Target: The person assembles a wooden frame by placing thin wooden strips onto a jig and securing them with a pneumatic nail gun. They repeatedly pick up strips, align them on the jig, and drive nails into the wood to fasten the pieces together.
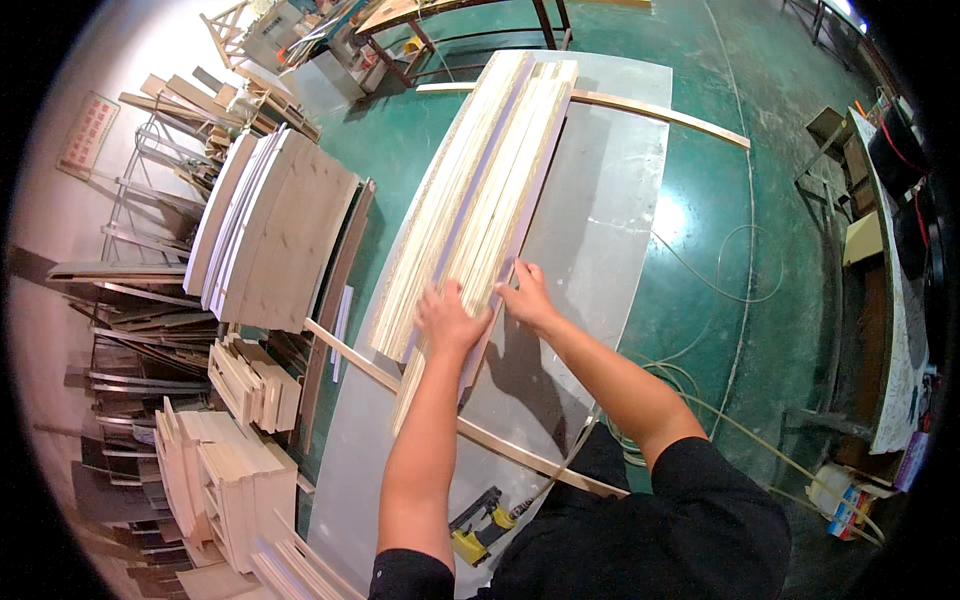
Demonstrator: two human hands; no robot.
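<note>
Long pale wooden strips (490, 190) stand on edge side by side in a bundle, a purple-grey strip (478, 160) among them. The bundle lies on a large grey panel (600, 200). From above, my left hand (448, 318) rests on the strips' upper edges near their close end, its fingers spread. My right hand (528, 298) grips the outermost purple-faced strip (528, 205) on the right side, thumb and fingers at its upper edge. One pale strip sticks out toward me beyond the others. A yellow and black nail gun (485, 525) lies on the panel near my body.
Two wooden battens (690, 120) (510, 456) cross beneath the bundle. Stacked boards (285, 230) and wooden box-like pieces (245, 480) stand on the left. An air hose (660, 375) coils on the green floor. A workbench (895, 330) is at right, a table (440, 15) behind.
</note>
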